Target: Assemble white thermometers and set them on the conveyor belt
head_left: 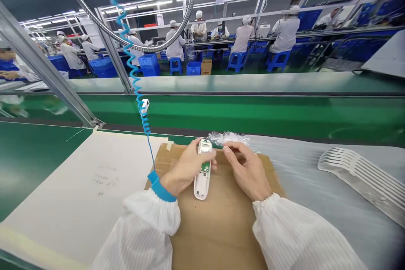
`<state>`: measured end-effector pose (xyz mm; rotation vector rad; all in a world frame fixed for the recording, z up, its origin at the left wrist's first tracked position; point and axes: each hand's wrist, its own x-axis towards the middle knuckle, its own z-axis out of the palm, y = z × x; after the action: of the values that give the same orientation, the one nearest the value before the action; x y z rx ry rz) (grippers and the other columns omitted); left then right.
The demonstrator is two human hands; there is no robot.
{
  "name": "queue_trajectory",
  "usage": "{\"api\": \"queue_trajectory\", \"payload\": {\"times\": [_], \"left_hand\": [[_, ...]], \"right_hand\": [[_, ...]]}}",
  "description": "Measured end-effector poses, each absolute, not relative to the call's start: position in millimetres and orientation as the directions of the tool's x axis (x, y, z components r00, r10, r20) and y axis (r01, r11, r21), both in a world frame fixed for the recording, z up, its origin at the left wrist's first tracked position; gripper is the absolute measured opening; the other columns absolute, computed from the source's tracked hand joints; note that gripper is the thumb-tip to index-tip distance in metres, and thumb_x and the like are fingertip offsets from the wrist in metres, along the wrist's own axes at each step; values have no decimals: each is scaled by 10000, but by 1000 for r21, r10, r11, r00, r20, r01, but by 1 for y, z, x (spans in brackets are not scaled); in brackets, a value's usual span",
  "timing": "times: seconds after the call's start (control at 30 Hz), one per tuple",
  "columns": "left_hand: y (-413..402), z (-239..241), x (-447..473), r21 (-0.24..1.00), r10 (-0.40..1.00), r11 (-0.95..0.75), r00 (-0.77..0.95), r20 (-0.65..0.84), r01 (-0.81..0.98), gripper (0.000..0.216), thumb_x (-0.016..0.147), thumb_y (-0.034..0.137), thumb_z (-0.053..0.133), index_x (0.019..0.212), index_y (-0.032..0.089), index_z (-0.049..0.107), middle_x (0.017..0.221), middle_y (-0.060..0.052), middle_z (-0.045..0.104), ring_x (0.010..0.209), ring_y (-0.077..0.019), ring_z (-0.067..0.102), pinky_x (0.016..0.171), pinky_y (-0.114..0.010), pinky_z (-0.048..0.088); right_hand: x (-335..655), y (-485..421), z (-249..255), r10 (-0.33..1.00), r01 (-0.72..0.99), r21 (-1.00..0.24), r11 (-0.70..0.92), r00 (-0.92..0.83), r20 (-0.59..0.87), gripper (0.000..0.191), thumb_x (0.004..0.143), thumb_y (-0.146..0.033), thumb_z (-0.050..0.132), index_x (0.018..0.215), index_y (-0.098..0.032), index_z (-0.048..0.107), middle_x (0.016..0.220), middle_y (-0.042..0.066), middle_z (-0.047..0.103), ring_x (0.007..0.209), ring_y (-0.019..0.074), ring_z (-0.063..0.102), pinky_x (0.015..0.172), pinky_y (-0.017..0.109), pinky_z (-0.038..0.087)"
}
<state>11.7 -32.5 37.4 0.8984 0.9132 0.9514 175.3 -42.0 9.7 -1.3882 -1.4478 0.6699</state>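
Observation:
My left hand [186, 168] is closed around a long white plastic handset housing [201, 186], its thumb lying across the front. Inside the housing a green circuit board [205, 168] shows, partly covered by the thumb. The housing is held above a brown cardboard sheet [221, 228]. To the right, apart from the housing, my right hand [248, 173] has its fingers curled and thumb and forefinger close together; whatever they pinch, if anything, is too small to make out. A blue wrist strap [162, 187] circles my left wrist.
A coiled blue cord [137, 86] runs up from the strap. Crumpled clear plastic [229, 138] lies behind my hands. Several curved white plastic parts [357, 177] lie stacked at right. White paper [95, 202] covers the left side. Beyond the green conveyor [221, 114], several people sit working.

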Motion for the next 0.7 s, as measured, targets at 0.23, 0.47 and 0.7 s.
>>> {"api": "queue_trajectory", "payload": {"times": [0.23, 0.47, 0.7], "left_hand": [[-38, 27, 4, 992, 873, 13, 482, -72, 124, 454, 870, 163, 532, 1321, 201, 488, 1086, -89, 650, 802, -150, 636, 741, -306, 506], [-41, 29, 3, 903, 912, -199, 409, 29, 380, 381, 871, 194, 524, 1229, 255, 640, 798, -17, 675, 695, -189, 614, 711, -313, 442], [-18, 35, -18, 966, 993, 110, -58, -99, 233, 128, 863, 257, 579, 919, 187, 670, 507, 10, 541, 448, -149, 497, 495, -257, 326]], "right_hand": [[175, -46, 17, 875, 532, -724, 439, -69, 479, 166, 951, -361, 569, 856, -241, 633, 943, 36, 622, 893, 202, 587, 795, 350, 447], [181, -44, 13, 751, 799, -399, 449, -96, 653, 107, 959, -288, 560, 890, -257, 634, 923, 33, 660, 851, 210, 569, 765, 368, 370], [183, -45, 15, 787, 739, -447, 504, -180, 590, 201, 973, -249, 445, 796, -244, 539, 936, 38, 675, 893, 214, 582, 809, 379, 361]]}}
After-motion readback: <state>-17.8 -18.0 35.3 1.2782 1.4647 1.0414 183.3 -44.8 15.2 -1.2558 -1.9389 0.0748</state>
